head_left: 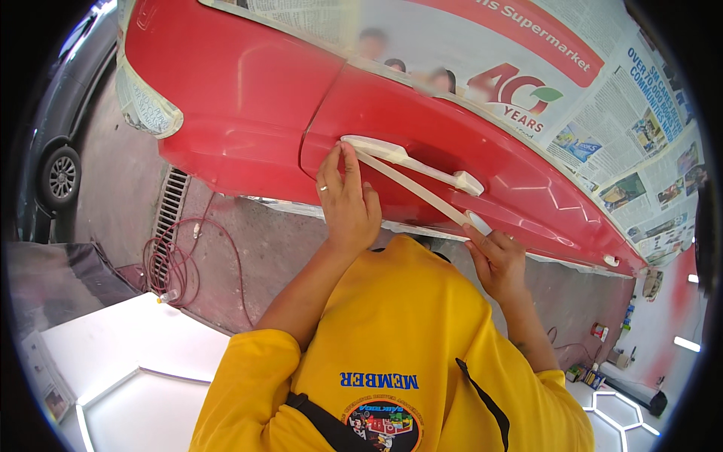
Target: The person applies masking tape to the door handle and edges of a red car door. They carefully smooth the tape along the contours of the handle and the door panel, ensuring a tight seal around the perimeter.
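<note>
A red car door [376, 105] stands in front of me, its handle [414, 163] covered in pale masking tape. My left hand [349, 202] is at the handle's left end, fingertips closed on the end of a masking tape strip [414, 190]. From there the strip runs taut, down and to the right, just below the handle. My right hand [498, 262] grips the masking tape roll [477, 221] low on the door's right part. The roll is partly hidden by my fingers.
Taped newspaper [617, 98] covers the car's upper part, and more wraps the left end [147, 105]. A coiled red hose [177, 252] lies by a floor drain grate [169, 207]. A dark car [56, 151] stands at far left. Small containers [591, 373] sit at lower right.
</note>
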`<state>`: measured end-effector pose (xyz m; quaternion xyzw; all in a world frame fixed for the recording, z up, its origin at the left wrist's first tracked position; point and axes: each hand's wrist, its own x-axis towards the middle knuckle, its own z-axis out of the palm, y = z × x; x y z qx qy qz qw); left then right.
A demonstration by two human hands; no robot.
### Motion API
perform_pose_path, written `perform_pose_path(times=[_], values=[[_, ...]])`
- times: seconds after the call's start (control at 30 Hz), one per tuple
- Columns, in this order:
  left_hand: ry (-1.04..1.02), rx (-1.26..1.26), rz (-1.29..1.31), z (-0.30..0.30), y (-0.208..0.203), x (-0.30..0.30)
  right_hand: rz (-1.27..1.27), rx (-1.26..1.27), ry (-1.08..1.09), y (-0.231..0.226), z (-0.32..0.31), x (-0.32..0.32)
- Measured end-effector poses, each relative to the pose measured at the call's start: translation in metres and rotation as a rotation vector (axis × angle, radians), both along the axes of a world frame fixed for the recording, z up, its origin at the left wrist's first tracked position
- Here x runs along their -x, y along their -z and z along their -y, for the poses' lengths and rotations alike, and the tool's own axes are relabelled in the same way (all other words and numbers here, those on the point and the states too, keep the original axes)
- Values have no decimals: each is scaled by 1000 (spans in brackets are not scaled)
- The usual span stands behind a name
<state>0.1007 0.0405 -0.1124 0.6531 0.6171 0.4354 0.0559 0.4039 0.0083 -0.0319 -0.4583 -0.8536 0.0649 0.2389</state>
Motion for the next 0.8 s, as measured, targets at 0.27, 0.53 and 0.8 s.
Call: perform_pose_path(times=[0.27,0.53,0.8], values=[[-51,28,-145,-4,4,-14,131,-30,205,-2,-9,5],[30,51,176,0,6,-7,142,36,250,-4,-20,5],[46,-158,-190,-2,1,2,78,28,213,-2,-22,-2]])
